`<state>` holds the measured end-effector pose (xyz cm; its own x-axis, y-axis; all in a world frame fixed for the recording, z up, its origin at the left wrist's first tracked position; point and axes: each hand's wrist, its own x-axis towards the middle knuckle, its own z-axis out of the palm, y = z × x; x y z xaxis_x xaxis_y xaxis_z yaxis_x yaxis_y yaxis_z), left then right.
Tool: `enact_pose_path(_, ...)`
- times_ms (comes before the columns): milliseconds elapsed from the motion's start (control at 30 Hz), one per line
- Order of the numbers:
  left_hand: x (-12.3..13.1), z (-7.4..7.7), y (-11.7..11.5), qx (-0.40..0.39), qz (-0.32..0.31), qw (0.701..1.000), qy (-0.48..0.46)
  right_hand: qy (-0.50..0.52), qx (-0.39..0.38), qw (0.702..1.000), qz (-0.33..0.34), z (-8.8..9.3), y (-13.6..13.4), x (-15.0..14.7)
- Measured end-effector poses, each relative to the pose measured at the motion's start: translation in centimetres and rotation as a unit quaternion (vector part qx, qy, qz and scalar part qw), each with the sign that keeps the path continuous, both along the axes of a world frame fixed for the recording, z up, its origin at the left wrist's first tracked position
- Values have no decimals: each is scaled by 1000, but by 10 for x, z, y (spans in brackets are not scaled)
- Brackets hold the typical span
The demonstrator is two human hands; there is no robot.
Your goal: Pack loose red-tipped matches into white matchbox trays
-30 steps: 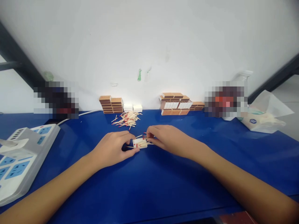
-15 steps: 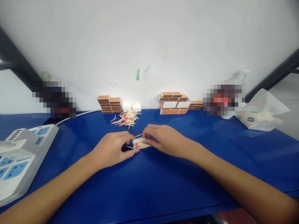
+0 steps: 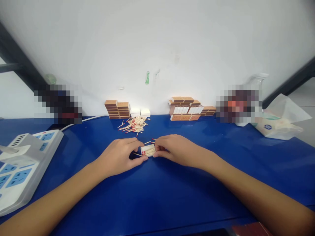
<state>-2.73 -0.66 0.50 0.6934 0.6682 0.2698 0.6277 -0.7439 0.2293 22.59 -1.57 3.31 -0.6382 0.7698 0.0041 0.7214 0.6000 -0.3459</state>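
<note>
- A white power strip [image 3: 31, 168] with blue sockets lies at the far left of the blue table [image 3: 147, 196].
- A white cable [image 3: 83, 120] runs from it towards the wall [image 3: 157, 39].
- A stack of brown matchboxes [image 3: 116, 110] stands by the wall.
- The person's left hand [image 3: 123, 152] is partly curled, thumb and fingers gripping the left end of the tray from its two long sides.
- A loose heap of red-tipped matches [image 3: 135, 124] lies in front of two small white blocks [image 3: 140, 113].
- The white tray [image 3: 148, 150], matches inside, sits between both hands on the table; a few stray matches lie beside it.
- The right hand [image 3: 177, 149] is bent, thumb and fingertips close together at the tray's right end; whether they pinch anything cannot be told.
- More matchboxes [image 3: 185, 109] are piled behind it.
- A tissue pack [image 3: 278, 128] rests far right.
</note>
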Motion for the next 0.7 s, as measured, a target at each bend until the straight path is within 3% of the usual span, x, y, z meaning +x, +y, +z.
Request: enact_pose_path(700, 0, -2, 0, 9, -16, 1000, -9, 88, 23, 996, -9, -19, 2, -6)
